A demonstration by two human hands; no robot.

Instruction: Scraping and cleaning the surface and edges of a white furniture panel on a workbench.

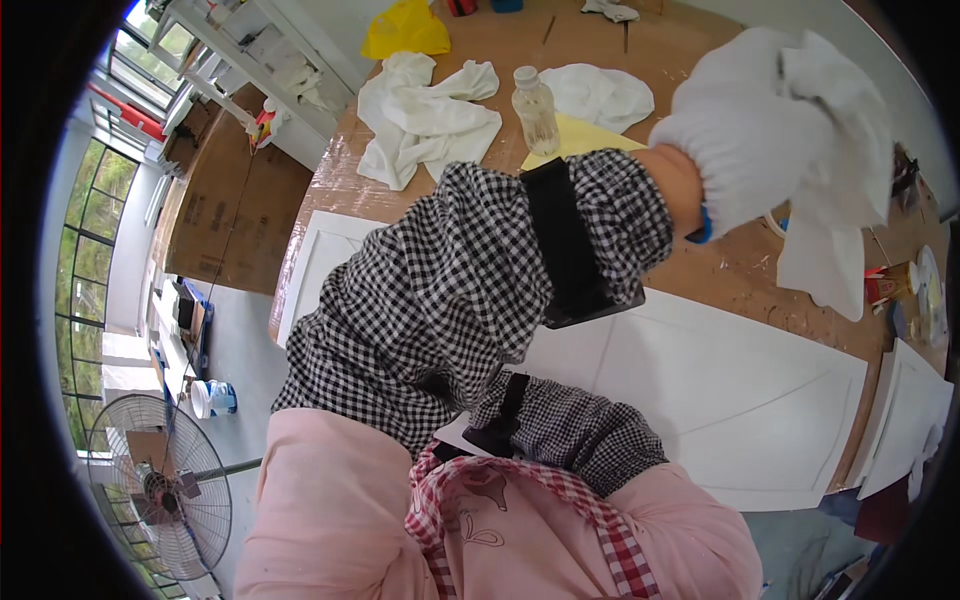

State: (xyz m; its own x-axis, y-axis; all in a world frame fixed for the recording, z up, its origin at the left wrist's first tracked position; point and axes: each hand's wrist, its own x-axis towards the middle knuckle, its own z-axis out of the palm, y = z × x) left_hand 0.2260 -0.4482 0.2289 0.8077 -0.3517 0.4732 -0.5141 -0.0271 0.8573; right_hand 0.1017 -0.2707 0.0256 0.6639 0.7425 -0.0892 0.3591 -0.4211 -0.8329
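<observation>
My left arm, in a black-and-white checked sleeve with a black strap, reaches across to the far right. A white covering with a gathered cuff wraps my left hand (750, 130), hiding the fingers. A loose white cloth (835, 210) hangs from that hand over the table's right side. My right arm is bent across my chest in a checked sleeve; the left arm covers most of its hand, and only a bit of white (458, 436) shows beyond the strap. Below both arms lies a large white panel (740, 400) with faint lines on it.
On the brown-covered table (340, 190) are a crumpled white cloth (425, 115), a clear bottle (536, 110), a folded white cloth (600, 95), yellow paper (580, 135) and a yellow bag (405, 30). White panels (905, 415) lean at the right edge. A fan (160, 485) stands left.
</observation>
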